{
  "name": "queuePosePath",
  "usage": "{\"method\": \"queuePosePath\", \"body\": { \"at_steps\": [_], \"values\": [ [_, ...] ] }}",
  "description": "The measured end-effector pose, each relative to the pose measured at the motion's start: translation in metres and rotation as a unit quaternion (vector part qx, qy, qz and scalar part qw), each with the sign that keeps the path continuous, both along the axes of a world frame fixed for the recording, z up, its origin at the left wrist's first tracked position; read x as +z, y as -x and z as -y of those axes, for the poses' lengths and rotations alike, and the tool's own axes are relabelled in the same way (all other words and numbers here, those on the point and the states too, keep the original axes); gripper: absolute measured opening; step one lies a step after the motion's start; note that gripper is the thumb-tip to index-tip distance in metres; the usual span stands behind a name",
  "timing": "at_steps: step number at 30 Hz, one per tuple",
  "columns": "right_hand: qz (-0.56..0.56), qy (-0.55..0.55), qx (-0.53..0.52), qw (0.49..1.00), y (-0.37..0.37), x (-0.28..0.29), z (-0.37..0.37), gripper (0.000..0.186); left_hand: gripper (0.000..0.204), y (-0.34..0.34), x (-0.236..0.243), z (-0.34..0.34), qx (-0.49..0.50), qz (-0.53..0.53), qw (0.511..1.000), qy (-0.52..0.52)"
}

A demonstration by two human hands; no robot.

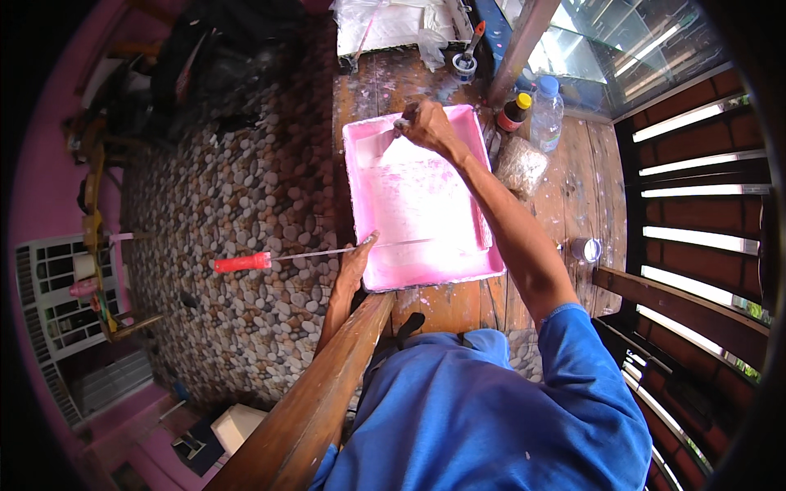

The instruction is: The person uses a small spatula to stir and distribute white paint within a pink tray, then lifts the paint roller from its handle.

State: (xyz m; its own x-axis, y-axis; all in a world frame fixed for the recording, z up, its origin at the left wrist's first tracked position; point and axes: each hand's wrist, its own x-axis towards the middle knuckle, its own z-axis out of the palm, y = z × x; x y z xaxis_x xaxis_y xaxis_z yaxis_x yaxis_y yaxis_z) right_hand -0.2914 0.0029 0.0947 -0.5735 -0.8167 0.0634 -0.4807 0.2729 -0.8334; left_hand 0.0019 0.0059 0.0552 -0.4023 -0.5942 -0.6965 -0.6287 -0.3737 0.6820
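A pink paint tray (pixel 426 204), smeared with pink and white paint, lies on a wooden deck. My right hand (pixel 427 126) reaches over its far edge and is closed on a small brush-like tool (pixel 404 120) whose tip touches the tray's far left corner. My left hand (pixel 354 268) grips the tray's near left corner, thumb over the rim. A paint roller with a red handle (pixel 242 263) lies across the near end of the tray, its thin metal rod passing by my left thumb and its handle sticking out left over the floor.
A clear bottle with a blue cap (pixel 547 110), a small dark bottle (pixel 514 113), a filled plastic bag (pixel 521 166) and a small tin (pixel 586 250) stand right of the tray. A can with a brush (pixel 465 65) sits beyond it. A wooden rail (pixel 327 393) crosses near me; pebble-patterned floor (pixel 237 180) lies left.
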Motion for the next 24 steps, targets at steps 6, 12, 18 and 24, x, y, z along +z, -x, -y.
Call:
{"method": "queuePosePath", "body": {
  "at_steps": [6, 12, 18, 24],
  "values": [
    [-0.03, -0.029, -0.009, 0.999, 0.018, 0.011, -0.039, 0.026, 0.059, -0.014, -0.027, 0.009, 0.004, -0.029, 1.0, 0.001],
    [-0.17, 0.004, 0.051, 0.984, 0.035, 0.034, -0.087, 0.014, 0.06, -0.006, -0.015, 0.006, -0.003, -0.037, 0.999, -0.013],
    [-0.312, 0.01, 0.05, 0.949, 0.027, 0.012, -0.104, 0.011, 0.057, -0.001, -0.004, 0.002, -0.001, -0.047, 0.999, -0.019],
    [-0.256, 0.002, 0.127, 0.958, 0.005, 0.006, -0.084, 0.012, 0.056, -0.003, -0.006, 0.001, 0.014, -0.03, 0.999, 0.003]
  ]
}}
